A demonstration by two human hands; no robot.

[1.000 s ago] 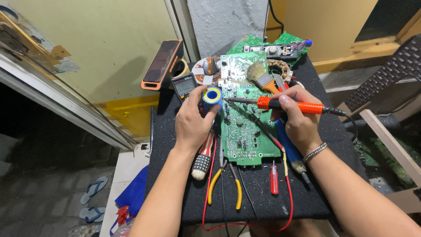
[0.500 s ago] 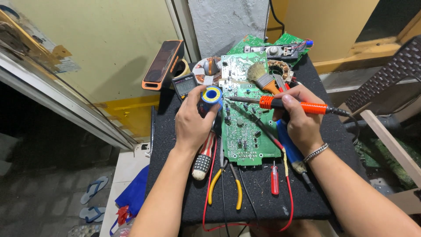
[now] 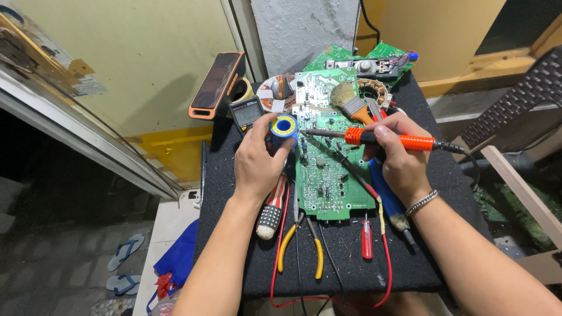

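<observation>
Two bare hands work over a green circuit board (image 3: 331, 169) that lies flat on a black mat (image 3: 234, 234) covering a small table. The left hand (image 3: 257, 161) has its fingers curled around a blue spool of solder wire (image 3: 284, 127), thumb and fingertips closed on its rim, holding it just at the board's left edge. The right hand (image 3: 398, 158) is closed in a pen-like grip around the orange handle of a soldering iron (image 3: 380, 139), whose metal tip points left across the upper part of the board, ending close to the spool. A silver bracelet (image 3: 422, 202) sits on the right wrist. Below the left hand lie a red-striped screwdriver (image 3: 270, 210) and yellow-handled pliers (image 3: 301, 248); a small red screwdriver (image 3: 367, 239) rests just below the board's lower edge. A red wire (image 3: 386, 257) loops over the front of the mat. Beyond the board sit a paintbrush (image 3: 351, 104) with pale bristles, a multimeter (image 3: 247, 112), an orange-edged black box (image 3: 215, 85) leaning against the wall, and more green boards (image 3: 333, 58). Sandals (image 3: 126, 251) lie on the floor at lower left.
</observation>
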